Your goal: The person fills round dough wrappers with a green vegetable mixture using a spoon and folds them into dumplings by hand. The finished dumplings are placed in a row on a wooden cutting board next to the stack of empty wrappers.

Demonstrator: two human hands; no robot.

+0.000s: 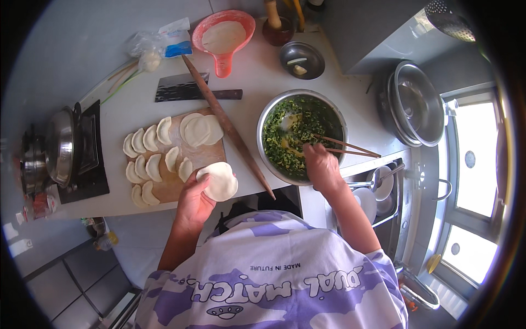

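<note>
My left hand (pixel 196 198) holds a round, flat dough wrapper (pixel 220 181) up at the table's front edge, thumb on its face. My right hand (pixel 324 166) is over the near right side of a steel bowl (pixel 263 158) of chopped green filling with yellow bits (pixel 283 158); its fingers are curled, and what they hold is hidden. Wooden chopsticks (pixel 355 149) lean across the bowl's right rim, close to that hand. Left of the bowl, folded dumplings (pixel 151 137) lie in rows on a wooden board (pixel 164 190), with several loose wrappers (pixel 198 129) at its back right corner.
A long wooden rolling pin (pixel 230 129) lies diagonally between board and bowl, across a cleaver (pixel 181 87). Behind stand a red scoop of flour (pixel 223 68), a small steel bowl (pixel 310 74) and a mortar (pixel 277 36). A lidded pan (pixel 61 146) is left; stacked basins (pixel 419 107) and a sink are right.
</note>
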